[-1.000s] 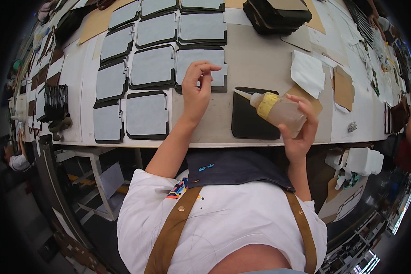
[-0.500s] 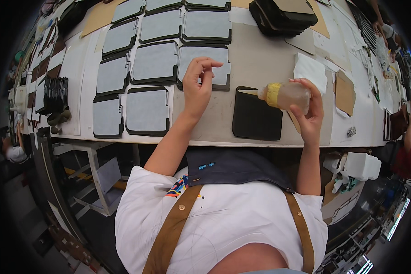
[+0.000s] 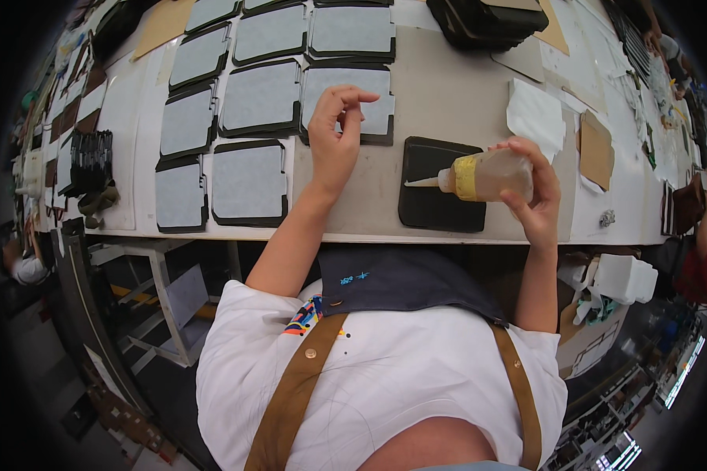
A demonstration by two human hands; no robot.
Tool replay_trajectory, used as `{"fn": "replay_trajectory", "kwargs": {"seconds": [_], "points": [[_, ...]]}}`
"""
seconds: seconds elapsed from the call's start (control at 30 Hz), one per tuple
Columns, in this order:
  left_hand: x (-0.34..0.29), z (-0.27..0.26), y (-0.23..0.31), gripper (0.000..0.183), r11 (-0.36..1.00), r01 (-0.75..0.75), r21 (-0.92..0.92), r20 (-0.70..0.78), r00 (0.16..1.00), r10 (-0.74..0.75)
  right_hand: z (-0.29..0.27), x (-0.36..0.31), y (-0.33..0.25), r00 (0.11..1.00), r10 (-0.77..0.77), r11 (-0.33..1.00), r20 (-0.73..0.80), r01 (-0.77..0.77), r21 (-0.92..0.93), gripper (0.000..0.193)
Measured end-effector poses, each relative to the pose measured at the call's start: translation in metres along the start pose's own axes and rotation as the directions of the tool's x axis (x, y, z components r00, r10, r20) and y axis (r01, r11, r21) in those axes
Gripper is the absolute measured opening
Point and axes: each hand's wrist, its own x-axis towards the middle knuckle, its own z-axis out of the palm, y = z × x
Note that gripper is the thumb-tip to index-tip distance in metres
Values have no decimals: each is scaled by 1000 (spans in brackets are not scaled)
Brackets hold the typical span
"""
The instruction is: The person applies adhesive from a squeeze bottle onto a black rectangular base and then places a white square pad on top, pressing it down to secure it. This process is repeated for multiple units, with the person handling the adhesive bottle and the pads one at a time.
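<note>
My right hand (image 3: 532, 188) grips a clear squeeze bottle (image 3: 501, 176) with yellow tape round its neck end. The bottle lies nearly level in the air, its thin pale nozzle pointing left, the tip over the left edge of a black rectangular panel (image 3: 440, 212). Whether the tip touches the panel I cannot tell. My left hand (image 3: 335, 133) hovers at the lower left of a grey-faced panel (image 3: 361, 82), fingers loosely bent and apart from the thumb, with nothing visible in them.
Rows of grey-faced panels with black borders (image 3: 249, 184) cover the table's left part. Black pieces are stacked (image 3: 487, 23) at the back right. A white sheet (image 3: 536, 118) and brown card (image 3: 595, 149) lie to the right. Dark bundled pieces (image 3: 94, 161) stand far left.
The bottle has moved slightly down and left, its nozzle now reaching the black panel's left edge. My left hand has stayed nearly still; the view has shifted a little.
</note>
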Motion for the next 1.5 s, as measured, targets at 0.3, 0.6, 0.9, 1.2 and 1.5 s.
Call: {"fn": "replay_trajectory", "kwargs": {"seconds": [0.3, 0.6, 0.9, 1.2, 1.5], "points": [[-1, 0, 0, 22, 1000, 8, -18, 9, 1000, -8, -1, -26, -3, 996, 65, 995, 62, -69, 67, 71], [0, 0, -3, 23, 1000, 11, -14, 16, 1000, -11, -53, -44, 19, 855, 400, 562, -329, 54, 825, 86], [2, 3, -4, 21, 1000, -21, 15, -27, 999, 22, -72, -32, 22, 823, 177, 978, -539, -85, 191, 85], [2, 3, -5, 21, 999, -30, 22, -13, 999, 30, -67, -24, 23, 864, 109, 988, -492, -39, 150, 74], [0, 2, -5, 19, 1000, -1, 20, 19, 1000, 1, -68, -29, 21, 886, 80, 995, -457, -45, 88, 73]]}}
